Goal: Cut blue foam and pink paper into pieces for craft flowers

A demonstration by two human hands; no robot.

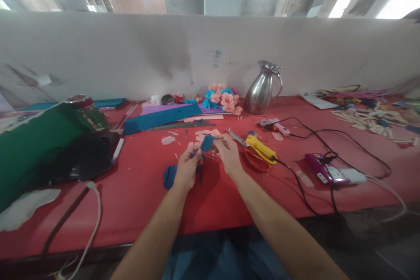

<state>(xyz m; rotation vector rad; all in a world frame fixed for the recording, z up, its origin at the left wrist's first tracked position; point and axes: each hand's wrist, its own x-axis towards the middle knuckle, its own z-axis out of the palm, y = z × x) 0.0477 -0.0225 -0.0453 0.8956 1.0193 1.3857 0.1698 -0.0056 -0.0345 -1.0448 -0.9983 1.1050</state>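
A small piece of blue paper is held up above the table between my two hands. My left hand pinches its lower left side. At its right edge, my right hand is closed, with what looks like a thin pale stick at the fingertips; the fingers partly hide it. More cut blue paper lies on the red table beside and under my left hand. Behind my hands are scattered pink paper scraps. Scissors with red handles lie open to the right, partly under a yellow-handled corded tool.
A steel jug and pink and blue paper flowers stand at the back by the white wall. Right are a pink glue gun, a purple power strip and looping cables. Left are a green board and a jar.
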